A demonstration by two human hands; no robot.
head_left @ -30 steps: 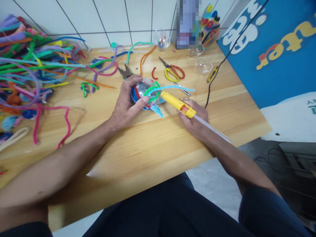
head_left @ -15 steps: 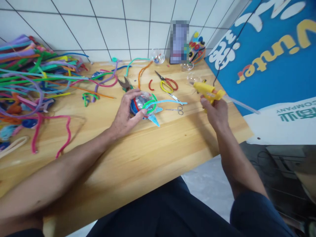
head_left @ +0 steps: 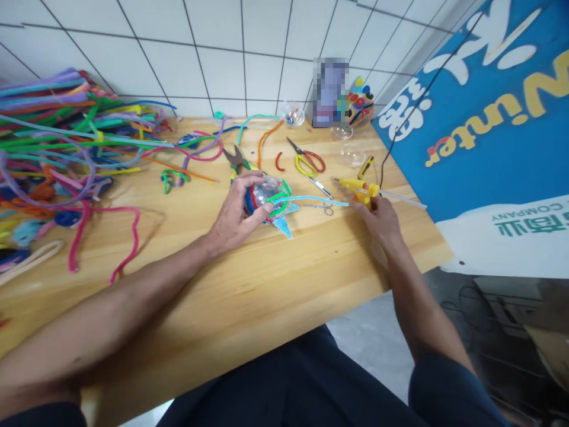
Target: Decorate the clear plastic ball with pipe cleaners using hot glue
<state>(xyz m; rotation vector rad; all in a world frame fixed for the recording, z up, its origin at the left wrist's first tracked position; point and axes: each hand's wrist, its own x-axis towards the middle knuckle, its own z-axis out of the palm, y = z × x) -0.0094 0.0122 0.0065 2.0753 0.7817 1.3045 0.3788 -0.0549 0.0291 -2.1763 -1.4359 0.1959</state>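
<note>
My left hand [head_left: 237,210] is closed around a clear plastic ball [head_left: 269,188] trimmed with blue, red and green pipe cleaners. Pointed light blue pieces [head_left: 283,226] stick out from its near side. Under my left thumb runs a light blue pipe cleaner [head_left: 322,200], its free end reaching toward the right hand. My right hand [head_left: 381,220] grips a yellow hot glue gun [head_left: 362,187] low at the table's right side, nozzle facing left, with a clear glue stick [head_left: 405,199] out of its back. Small metal scissors [head_left: 328,209] lie between the hands.
Pliers [head_left: 237,158], red-and-yellow-handled scissors [head_left: 310,162], a white pen-like tool [head_left: 320,187] and a yellow-black cutter [head_left: 367,166] lie beyond the hands. Pipe cleaners [head_left: 66,136] are heaped at left. A pixelated upright panel [head_left: 329,95] and clear half-spheres [head_left: 292,112] stand along the wall.
My right hand has brought the glue gun down toward the tabletop and slightly left. My left hand still holds the ball; the whole view has shifted a little.
</note>
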